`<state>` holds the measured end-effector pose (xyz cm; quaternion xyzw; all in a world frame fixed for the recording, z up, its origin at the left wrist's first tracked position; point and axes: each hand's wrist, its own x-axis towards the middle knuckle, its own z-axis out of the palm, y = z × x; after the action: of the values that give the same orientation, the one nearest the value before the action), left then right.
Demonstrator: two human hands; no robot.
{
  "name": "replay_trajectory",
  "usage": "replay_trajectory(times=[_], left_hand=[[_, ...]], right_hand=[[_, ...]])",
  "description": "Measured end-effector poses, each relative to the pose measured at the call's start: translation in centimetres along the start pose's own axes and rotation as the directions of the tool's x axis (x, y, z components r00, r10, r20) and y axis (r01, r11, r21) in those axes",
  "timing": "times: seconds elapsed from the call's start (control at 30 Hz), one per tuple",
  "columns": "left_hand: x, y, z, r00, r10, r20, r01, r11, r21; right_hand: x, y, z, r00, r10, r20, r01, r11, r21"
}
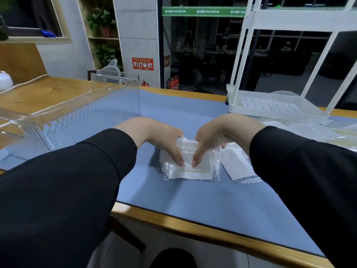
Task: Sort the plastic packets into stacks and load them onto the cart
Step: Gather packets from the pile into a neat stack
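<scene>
Packets (pixel 190 167) stacked, far edge hidden, gripped by left hand (pixel 164 140) and right hand (pixel 214 138).

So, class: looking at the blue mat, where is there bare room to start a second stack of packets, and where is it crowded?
Bare mat lies between the held stack of packets and the table's wooden front edge, and also between the clear bin and the white cart. It is crowded right of the stack, where loose packets spread toward the cart.
</scene>
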<state>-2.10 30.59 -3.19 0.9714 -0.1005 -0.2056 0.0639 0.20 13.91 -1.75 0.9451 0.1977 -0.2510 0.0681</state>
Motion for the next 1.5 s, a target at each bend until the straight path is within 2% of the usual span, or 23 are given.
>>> replay_trajectory(times=[0.1, 0.23, 0.33, 0.4, 0.5, 0.6, 0.67, 0.77, 0.83, 0.9, 1.0, 1.1, 1.17, 1.27, 1.43, 1.5], left_hand=[[-0.4, 0.1, 0.2, 0.999, 0.044, -0.031, -0.044, 0.999, -0.009], [-1.5, 0.0, 0.9, 0.977, 0.121, -0.177, -0.131, 0.990, -0.048], [-2.8, 0.0, 1.7, 0.925, 0.149, -0.349, -0.199, 0.973, -0.114], [-3.6, -0.1, 2.5, 0.863, 0.173, -0.474, -0.283, 0.944, -0.171], [-4.4, -0.2, 4.5, 0.772, 0.155, -0.617, -0.430, 0.842, -0.327], [-3.8, 0.9, 7.0, 0.672, -0.039, -0.739, -0.538, 0.660, -0.524], [-3.0, 2.2, 8.1, 0.634, -0.234, -0.737, -0.524, 0.571, -0.632], [-2.1, 3.4, 8.4, 0.590, -0.500, -0.634, -0.470, 0.426, -0.773], [-2.2, 3.6, 8.3, 0.612, -0.566, -0.552, -0.487, 0.279, -0.827], [-2.2, 3.9, 8.2, 0.633, -0.570, -0.523, -0.486, 0.234, -0.842], [-2.2, 4.6, 8.3, 0.646, -0.589, -0.485, -0.478, 0.183, -0.859], [-2.2, 4.6, 8.8, 0.621, -0.582, -0.526, -0.492, 0.233, -0.839], [-2.3, 4.5, 9.0, 0.625, -0.563, -0.542, -0.466, 0.288, -0.837], [-2.3, 4.4, 9.0, 0.664, -0.542, -0.515, -0.451, 0.260, -0.854], [-2.2, 4.2, 9.2, 0.671, -0.489, -0.558, -0.446, 0.334, -0.830], [-2.4, 4.2, 9.1, 0.692, -0.474, -0.545, -0.444, 0.317, -0.838]], right_hand=[[-0.3, -0.2, 0.1, 1.000, -0.003, -0.012, 0.003, 1.000, 0.002], [-1.2, 0.1, 0.5, 0.993, -0.051, -0.106, 0.056, 0.998, 0.039], [-2.4, 0.6, 1.2, 0.964, -0.120, -0.236, 0.159, 0.975, 0.153], [-3.4, 0.7, 1.9, 0.926, -0.150, -0.347, 0.223, 0.958, 0.181], [-4.5, 0.6, 3.4, 0.844, -0.174, -0.507, 0.253, 0.963, 0.091], [-4.7, 0.0, 5.2, 0.787, -0.238, -0.570, 0.287, 0.958, -0.004], [-4.6, 0.1, 5.9, 0.752, -0.229, -0.619, 0.341, 0.938, 0.067], [-4.7, 1.1, 6.8, 0.721, -0.136, -0.680, 0.421, 0.864, 0.274], [-4.5, 1.7, 7.9, 0.705, -0.071, -0.706, 0.472, 0.790, 0.392], [-3.9, 1.8, 9.1, 0.668, -0.031, -0.744, 0.510, 0.747, 0.426], [-3.4, 1.1, 10.4, 0.599, -0.051, -0.799, 0.625, 0.654, 0.427], [-3.3, 1.1, 11.0, 0.575, -0.047, -0.817, 0.661, 0.615, 0.430], [-3.4, 1.6, 11.0, 0.629, -0.023, -0.777, 0.629, 0.603, 0.491], [-3.7, 2.3, 11.0, 0.700, -0.027, -0.714, 0.565, 0.633, 0.530], [-3.7, 1.8, 11.3, 0.679, -0.038, -0.733, 0.570, 0.656, 0.494], [-3.6, 1.6, 11.4, 0.684, -0.030, -0.729, 0.580, 0.629, 0.518]])
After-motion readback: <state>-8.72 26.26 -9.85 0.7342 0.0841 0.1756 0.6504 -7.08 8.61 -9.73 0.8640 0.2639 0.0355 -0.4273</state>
